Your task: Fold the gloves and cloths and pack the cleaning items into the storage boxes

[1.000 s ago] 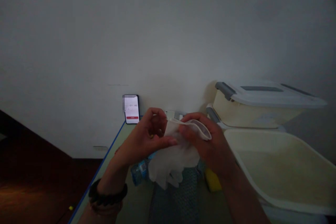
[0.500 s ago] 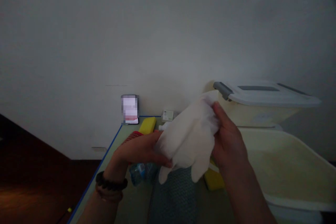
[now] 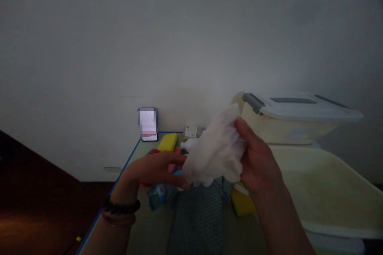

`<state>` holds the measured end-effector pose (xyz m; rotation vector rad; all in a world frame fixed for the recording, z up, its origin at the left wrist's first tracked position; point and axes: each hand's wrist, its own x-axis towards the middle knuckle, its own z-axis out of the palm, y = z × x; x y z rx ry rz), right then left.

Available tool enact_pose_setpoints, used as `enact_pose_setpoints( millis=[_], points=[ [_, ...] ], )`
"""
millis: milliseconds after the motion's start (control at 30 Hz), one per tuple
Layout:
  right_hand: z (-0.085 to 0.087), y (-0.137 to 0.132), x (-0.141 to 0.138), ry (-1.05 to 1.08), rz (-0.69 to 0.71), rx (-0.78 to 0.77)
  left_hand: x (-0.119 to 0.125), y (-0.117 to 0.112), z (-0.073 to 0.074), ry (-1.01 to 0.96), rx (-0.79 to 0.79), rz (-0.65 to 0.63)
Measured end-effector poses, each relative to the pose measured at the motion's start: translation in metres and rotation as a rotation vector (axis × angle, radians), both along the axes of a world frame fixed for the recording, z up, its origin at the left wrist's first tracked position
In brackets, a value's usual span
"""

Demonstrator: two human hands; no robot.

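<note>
A thin, crumpled white cloth (image 3: pixel 214 153) hangs in the air between my two hands, above the table. My right hand (image 3: pixel 259 159) grips its right side, with the thumb on top near the upper corner and the other fingers hidden behind the folds. At the lower left edge, my left hand (image 3: pixel 155 171) has thumb and fingers around the cloth, the fingertips partly covered by it. Below lies a dark blue-green textured cloth (image 3: pixel 196 221). Beside it, under my left hand, is a clear plastic bottle (image 3: pixel 155 197) lying on its side.
A lit phone (image 3: pixel 149 124) leans on the wall at the table's far left corner. Near it lies a yellow block (image 3: pixel 168 142); another yellow item (image 3: pixel 241 201) sits by my right wrist. A lidded cream box (image 3: pixel 287 125) and an open cream bin (image 3: pixel 329 183) stand right.
The white cloth is bunched up more, and its hanging lower lobes have drawn up. My left hand has shifted slightly left, and my right hand slightly left too.
</note>
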<state>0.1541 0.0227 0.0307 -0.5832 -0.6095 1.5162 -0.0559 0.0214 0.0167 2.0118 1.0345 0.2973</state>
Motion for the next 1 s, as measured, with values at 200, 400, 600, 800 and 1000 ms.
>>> enact_pose_setpoints(
  millis=[200,400,600,800,1000],
  points=[
    [0.0,-0.009,-0.007,-0.045,0.131,0.092,0.012,-0.004,0.006,-0.211,0.028,0.016],
    [0.004,-0.008,-0.008,-0.046,0.082,0.001,0.026,-0.007,0.004,-0.049,0.098,0.091],
    [0.007,-0.005,-0.004,-0.036,-0.042,-0.135,0.022,-0.007,0.002,0.07,0.057,0.072],
    [0.006,-0.008,-0.006,-0.056,0.079,-0.116,0.009,-0.016,0.014,0.017,-0.147,-0.143],
    [-0.035,0.021,-0.024,-0.366,0.015,-0.054,-0.009,0.0,-0.002,0.077,-0.079,0.05]
  ],
)
